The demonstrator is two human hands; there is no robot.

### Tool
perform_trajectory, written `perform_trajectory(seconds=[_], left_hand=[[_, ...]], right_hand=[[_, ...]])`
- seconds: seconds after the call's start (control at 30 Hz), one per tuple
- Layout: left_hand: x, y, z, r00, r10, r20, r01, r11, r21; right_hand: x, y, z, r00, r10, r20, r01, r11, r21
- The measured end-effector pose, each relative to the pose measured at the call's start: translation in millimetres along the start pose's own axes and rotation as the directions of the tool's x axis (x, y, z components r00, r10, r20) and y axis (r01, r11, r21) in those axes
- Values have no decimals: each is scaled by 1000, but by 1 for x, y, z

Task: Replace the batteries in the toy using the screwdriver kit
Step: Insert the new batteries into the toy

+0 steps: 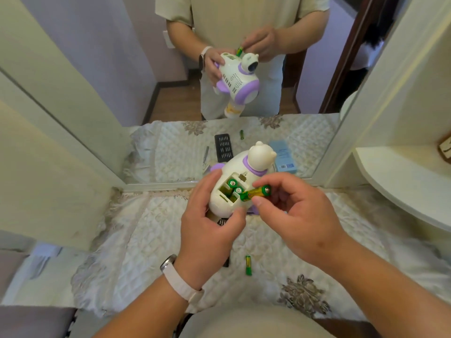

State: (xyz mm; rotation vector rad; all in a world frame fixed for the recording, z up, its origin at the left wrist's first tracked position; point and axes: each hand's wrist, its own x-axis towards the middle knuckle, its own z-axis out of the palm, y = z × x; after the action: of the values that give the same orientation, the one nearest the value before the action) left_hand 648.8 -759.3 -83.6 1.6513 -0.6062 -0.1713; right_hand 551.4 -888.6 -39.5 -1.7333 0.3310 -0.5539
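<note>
A white and purple bear-shaped toy (253, 164) is held above the table, its open battery compartment (230, 190) facing me. My left hand (210, 215) grips the toy's lower body from the left. Two green batteries (234, 186) sit in the compartment. My right hand (297, 215) pinches a green and gold battery (256, 192) between thumb and fingers, its lower end at the compartment's edge. Another green battery (248, 265) lies on the cloth below. A black part of the screwdriver kit (223, 222) peeks out under my left hand, mostly hidden.
A quilted cream tablecloth (136, 252) covers the table. A mirror (219, 93) stands at the back and reflects the toy, the bit tray, a screwdriver and a blue box. A white rounded shelf (402, 181) juts in at the right.
</note>
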Motion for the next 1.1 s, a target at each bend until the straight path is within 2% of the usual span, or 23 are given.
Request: perform_trajectory(seconds=[0.43, 0.6, 0.83, 0.93, 1.0, 1.07, 1.1], left_hand=[[7, -4, 8, 983, 178, -37, -166, 963, 210], [12, -5, 4, 981, 185, -61, -164, 954, 253], [16, -14, 6, 987, 151, -59, -129, 951, 282], [20, -15, 7, 988, 144, -54, -123, 951, 284], [24, -17, 7, 989, 139, -48, -121, 954, 276], [25, -19, 7, 990, 134, -50, -116, 957, 267], [26, -20, 6, 990, 129, -54, -111, 959, 260]], right_hand=[[23, 15, -5, 986, -140, 91, 160, 951, -264], [34, 19, 0, 967, -146, 210, 209, 923, -323], [47, 28, 1, 958, -93, 273, 191, 913, -361], [45, 29, -3, 961, -76, 265, 140, 962, -234], [41, 33, -9, 975, -70, 210, 106, 981, -161], [33, 51, -13, 987, 8, 160, 20, 985, -170], [28, 66, -14, 982, 93, 161, -56, 974, -220]])
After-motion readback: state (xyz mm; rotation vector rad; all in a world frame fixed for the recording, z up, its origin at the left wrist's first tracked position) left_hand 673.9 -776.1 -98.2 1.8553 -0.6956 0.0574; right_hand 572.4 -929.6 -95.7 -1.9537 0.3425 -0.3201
